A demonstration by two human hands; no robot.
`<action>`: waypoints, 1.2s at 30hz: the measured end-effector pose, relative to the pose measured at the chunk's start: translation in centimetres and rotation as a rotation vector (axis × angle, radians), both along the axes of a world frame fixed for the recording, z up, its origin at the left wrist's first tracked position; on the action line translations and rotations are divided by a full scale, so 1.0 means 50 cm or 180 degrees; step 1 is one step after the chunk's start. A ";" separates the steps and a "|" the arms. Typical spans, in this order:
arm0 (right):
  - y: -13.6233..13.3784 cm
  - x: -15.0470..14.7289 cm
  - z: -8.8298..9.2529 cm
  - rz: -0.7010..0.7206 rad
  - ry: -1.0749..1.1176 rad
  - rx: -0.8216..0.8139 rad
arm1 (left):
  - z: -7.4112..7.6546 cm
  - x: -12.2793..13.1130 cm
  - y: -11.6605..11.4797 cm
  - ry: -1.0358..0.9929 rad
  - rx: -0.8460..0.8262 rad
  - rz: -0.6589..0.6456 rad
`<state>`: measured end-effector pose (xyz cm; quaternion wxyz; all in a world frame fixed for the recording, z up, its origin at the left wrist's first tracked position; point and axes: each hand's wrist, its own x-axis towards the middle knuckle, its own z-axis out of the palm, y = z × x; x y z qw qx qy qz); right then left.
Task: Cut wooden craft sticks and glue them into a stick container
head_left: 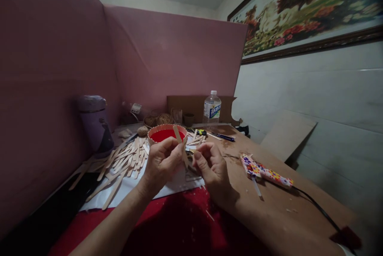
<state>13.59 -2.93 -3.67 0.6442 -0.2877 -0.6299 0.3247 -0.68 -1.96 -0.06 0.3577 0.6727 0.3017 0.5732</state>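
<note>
My left hand (166,158) is closed in a pinch on a wooden craft stick (177,133), which points up over the rim of a red-lined bowl (163,134). More wood shows just below those fingertips, and I cannot tell whether it is a second stick. Close by on the right, my right hand (212,166) has its thumb and forefinger pressed together; whatever lies between them is too small to make out. Partly hidden beneath the hands, a pair of scissors (193,174) lies on white paper. Many loose craft sticks (131,156) are heaped to the left.
A flowered glue gun (266,172) lies on the right, its black cord (320,207) running toward the front. Behind stand a plastic bottle (212,110) and balls of twine (164,119). A dark-handled tool (225,137) lies nearer. A purple flask (96,126) stands left by the pink partition.
</note>
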 end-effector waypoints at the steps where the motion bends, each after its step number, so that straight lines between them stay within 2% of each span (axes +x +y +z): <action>1: 0.001 0.000 0.000 -0.0031 0.0033 -0.0014 | -0.001 0.000 -0.002 0.0064 0.0029 -0.0011; 5: 0.005 0.002 0.000 -0.0037 0.0013 0.0008 | -0.005 0.003 -0.003 0.0290 0.0114 -0.0074; 9: 0.007 0.005 -0.006 -0.0074 -0.0198 0.0045 | -0.009 0.005 0.003 0.0258 0.0119 -0.0229; 15: 0.011 0.003 -0.008 -0.0165 -0.0221 0.0014 | -0.007 0.003 0.004 0.0242 0.0216 -0.0136; 25: 0.003 -0.002 0.002 -0.0112 0.0005 -0.0026 | 0.008 0.010 0.002 0.0047 -0.0668 -0.0568; 30: 0.010 0.000 0.003 -0.0089 0.0042 -0.0160 | 0.007 0.012 0.006 0.0031 -0.0901 -0.0623; 36: 0.017 0.002 0.010 0.0060 0.0130 -0.0272 | -0.006 0.019 0.008 0.0525 -0.1049 -0.0922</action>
